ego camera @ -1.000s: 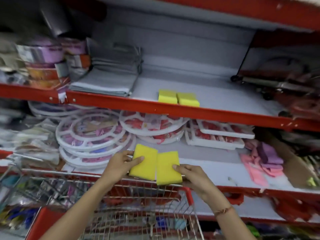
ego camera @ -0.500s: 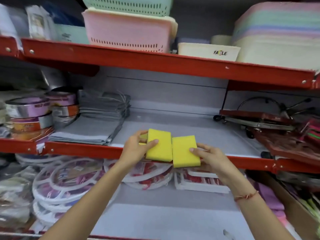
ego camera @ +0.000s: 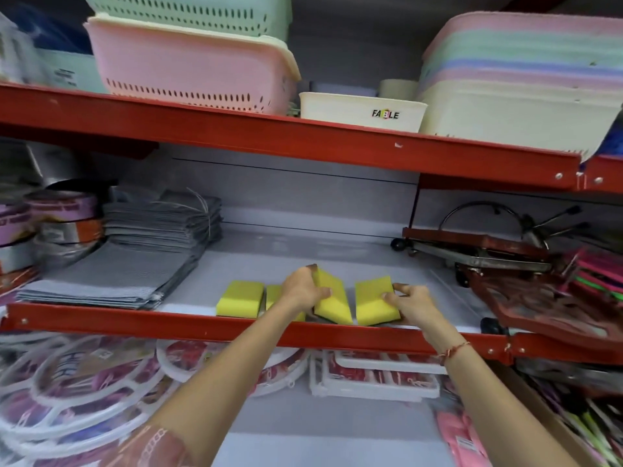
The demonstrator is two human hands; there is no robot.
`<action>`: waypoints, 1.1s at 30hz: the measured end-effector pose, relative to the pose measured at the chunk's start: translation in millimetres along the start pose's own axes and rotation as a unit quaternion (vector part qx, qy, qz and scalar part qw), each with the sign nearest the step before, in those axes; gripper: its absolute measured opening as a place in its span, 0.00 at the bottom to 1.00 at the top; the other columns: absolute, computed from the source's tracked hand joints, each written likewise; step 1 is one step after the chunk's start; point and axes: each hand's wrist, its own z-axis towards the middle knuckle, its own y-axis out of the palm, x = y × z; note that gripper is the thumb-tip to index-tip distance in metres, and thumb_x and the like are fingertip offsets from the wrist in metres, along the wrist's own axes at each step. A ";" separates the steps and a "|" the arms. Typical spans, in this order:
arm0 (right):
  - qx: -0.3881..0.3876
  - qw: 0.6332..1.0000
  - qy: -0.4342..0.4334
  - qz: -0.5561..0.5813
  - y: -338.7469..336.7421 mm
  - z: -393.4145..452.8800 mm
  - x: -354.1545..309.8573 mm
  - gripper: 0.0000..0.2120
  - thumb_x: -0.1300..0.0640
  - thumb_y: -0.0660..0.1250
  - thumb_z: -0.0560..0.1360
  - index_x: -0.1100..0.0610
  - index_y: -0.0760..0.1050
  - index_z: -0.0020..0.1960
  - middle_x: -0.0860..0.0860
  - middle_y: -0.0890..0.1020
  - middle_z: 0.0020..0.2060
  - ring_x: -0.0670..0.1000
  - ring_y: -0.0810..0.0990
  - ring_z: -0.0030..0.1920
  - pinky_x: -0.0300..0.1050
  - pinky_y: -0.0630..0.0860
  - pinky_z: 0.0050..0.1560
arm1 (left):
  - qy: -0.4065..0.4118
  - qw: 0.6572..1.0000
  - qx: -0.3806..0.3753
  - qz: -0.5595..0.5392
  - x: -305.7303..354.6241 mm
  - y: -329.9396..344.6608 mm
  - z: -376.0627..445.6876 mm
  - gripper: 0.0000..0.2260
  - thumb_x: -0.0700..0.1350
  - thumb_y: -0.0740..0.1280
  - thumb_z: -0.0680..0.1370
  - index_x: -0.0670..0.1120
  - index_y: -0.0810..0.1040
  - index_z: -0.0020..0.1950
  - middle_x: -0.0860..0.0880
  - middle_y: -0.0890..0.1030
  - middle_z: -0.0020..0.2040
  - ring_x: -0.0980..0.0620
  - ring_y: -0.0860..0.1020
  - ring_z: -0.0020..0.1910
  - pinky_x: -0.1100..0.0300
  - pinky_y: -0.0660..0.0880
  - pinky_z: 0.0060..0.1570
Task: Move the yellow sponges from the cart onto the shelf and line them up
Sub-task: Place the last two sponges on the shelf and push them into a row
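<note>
Two yellow sponges lie side by side at the front of the grey shelf (ego camera: 337, 254): the leftmost sponge (ego camera: 240, 298) in full view, the second sponge (ego camera: 273, 294) half hidden behind my left wrist. My left hand (ego camera: 303, 287) grips a third yellow sponge (ego camera: 332, 299), tilted with one edge raised, just right of them. My right hand (ego camera: 413, 303) holds a fourth yellow sponge (ego camera: 374, 299) by its right side, low at the shelf's front lip. A small gap separates the two held sponges. The cart is out of view.
Folded grey cloths (ego camera: 135, 264) lie left of the sponges, foil rolls (ego camera: 64, 217) beyond them. A red wheeled rack (ego camera: 488, 254) crowds the shelf's right end. The red upper beam (ego camera: 303, 143) carries pastel baskets. Round white hangers (ego camera: 84, 382) fill the lower shelf.
Both hands have carried the two sponges up from over the cart and forward onto the shelf, spreading them apart beside the two lying there. The view has tilted upward, losing the cart.
</note>
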 end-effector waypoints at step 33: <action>-0.190 0.879 -0.224 -0.376 160.7 -43.4 -78.4 0.25 0.53 0.47 0.82 0.64 0.57 0.75 0.60 0.56 0.77 0.53 0.54 0.78 0.51 0.53 0.78 | 0.039 0.937 -0.108 0.331 -95.0 -64.0 -8.1 0.25 0.47 0.46 0.83 0.35 0.49 0.77 0.37 0.46 0.79 0.44 0.45 0.79 0.53 0.46 0.79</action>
